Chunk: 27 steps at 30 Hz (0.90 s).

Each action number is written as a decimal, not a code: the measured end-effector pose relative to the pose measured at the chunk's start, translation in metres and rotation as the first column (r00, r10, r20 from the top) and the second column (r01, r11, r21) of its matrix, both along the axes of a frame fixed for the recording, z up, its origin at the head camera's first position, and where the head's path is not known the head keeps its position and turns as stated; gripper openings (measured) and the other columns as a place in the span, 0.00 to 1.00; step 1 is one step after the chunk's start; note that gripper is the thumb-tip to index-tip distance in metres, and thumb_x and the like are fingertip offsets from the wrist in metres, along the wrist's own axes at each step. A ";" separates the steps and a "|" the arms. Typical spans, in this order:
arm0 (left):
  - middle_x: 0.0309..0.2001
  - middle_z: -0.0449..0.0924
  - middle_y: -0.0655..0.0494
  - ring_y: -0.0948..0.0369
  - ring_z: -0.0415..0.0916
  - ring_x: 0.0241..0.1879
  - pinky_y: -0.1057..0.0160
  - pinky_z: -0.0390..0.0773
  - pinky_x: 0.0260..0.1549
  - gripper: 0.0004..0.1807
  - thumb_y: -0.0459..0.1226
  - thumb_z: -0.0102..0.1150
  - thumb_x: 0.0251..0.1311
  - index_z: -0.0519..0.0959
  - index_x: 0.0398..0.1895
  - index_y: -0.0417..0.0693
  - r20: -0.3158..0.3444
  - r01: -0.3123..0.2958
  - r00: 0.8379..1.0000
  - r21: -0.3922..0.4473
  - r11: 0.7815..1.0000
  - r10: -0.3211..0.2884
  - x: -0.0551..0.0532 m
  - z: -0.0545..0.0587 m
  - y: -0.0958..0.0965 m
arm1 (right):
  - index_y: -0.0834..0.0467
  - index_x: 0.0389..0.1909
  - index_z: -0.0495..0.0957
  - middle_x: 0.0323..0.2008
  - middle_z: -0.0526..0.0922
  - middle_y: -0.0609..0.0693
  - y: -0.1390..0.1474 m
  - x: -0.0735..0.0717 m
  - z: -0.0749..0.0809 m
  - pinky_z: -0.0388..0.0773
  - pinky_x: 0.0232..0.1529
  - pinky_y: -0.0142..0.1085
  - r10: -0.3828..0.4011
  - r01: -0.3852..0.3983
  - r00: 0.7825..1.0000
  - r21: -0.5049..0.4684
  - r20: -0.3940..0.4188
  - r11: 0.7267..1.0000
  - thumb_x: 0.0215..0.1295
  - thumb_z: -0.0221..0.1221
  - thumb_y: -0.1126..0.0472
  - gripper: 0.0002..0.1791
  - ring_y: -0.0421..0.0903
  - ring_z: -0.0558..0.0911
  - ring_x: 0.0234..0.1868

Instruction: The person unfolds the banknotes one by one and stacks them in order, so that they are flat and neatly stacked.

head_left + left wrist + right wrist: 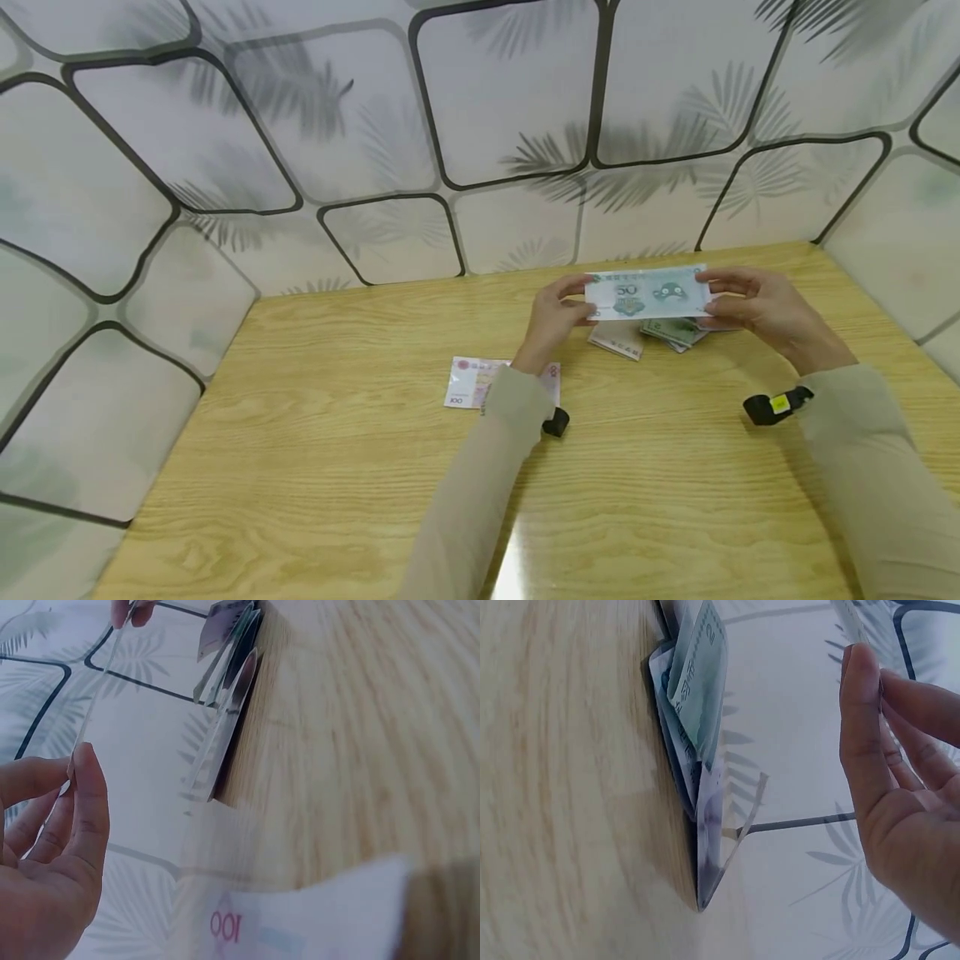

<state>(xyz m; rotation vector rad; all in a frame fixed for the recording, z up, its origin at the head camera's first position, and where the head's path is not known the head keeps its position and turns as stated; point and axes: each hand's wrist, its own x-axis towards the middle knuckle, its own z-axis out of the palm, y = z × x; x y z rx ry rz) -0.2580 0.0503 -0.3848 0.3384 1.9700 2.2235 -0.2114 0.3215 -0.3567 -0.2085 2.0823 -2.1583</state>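
A pale green banknote (647, 293) marked 50 is stretched level between both hands above the table. My left hand (553, 321) pinches its left end between thumb and fingers, and my right hand (772, 312) pinches its right end. The left wrist view shows the note edge-on as a thin strip in the left hand (60, 840). Behind and below it lies a loose pile of banknotes (617, 340), partly hidden by the held note; a green one (701, 690) stands bent up. Under my left forearm a pink 100 banknote (467, 383) lies flat, partly covered by the sleeve.
The wood-grain table (315, 467) reaches back to a wall covering (517, 100) with dark outlines and leaf prints, which also rises at both sides. A black strap end (772, 407) with a yellow label sticks out at the right wrist, and another black piece (556, 422) at the left.
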 end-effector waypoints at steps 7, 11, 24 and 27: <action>0.43 0.77 0.51 0.60 0.77 0.35 0.59 0.80 0.37 0.21 0.21 0.58 0.51 0.77 0.51 0.42 -0.020 -0.013 1.000 -0.045 0.999 0.012 0.000 0.005 -0.009 | 0.58 0.53 0.74 0.47 0.73 0.48 -0.008 0.001 0.004 0.80 0.37 0.39 -0.031 0.033 0.999 0.078 -0.023 0.996 0.58 0.58 0.72 0.20 0.45 0.81 0.34; 0.45 0.76 0.45 0.55 0.77 0.39 0.59 0.80 0.37 0.23 0.20 0.58 0.51 0.75 0.52 0.39 -0.002 0.006 1.000 -0.043 0.999 -0.006 0.000 0.006 -0.015 | 0.56 0.51 0.76 0.47 0.75 0.44 -0.013 0.001 0.006 0.81 0.36 0.37 -0.033 0.035 0.999 0.076 -0.019 0.996 0.58 0.58 0.72 0.20 0.44 0.81 0.34; 0.43 0.77 0.56 0.61 0.77 0.38 0.64 0.80 0.35 0.22 0.23 0.60 0.52 0.77 0.51 0.47 0.009 -0.003 1.000 -0.065 0.998 0.003 0.003 0.007 -0.031 | 0.63 0.54 0.73 0.45 0.76 0.45 -0.030 0.002 0.003 0.80 0.36 0.31 -0.060 0.068 0.995 0.103 -0.079 0.992 0.57 0.59 0.72 0.21 0.40 0.80 0.35; 0.44 0.76 0.56 0.60 0.77 0.39 0.64 0.80 0.36 0.23 0.23 0.60 0.52 0.77 0.51 0.48 0.009 -0.008 1.000 -0.069 0.998 0.009 0.003 0.007 -0.034 | 0.63 0.55 0.72 0.46 0.76 0.44 -0.033 0.001 0.003 0.80 0.34 0.32 -0.061 0.073 0.994 0.136 -0.086 0.988 0.57 0.59 0.71 0.22 0.40 0.79 0.35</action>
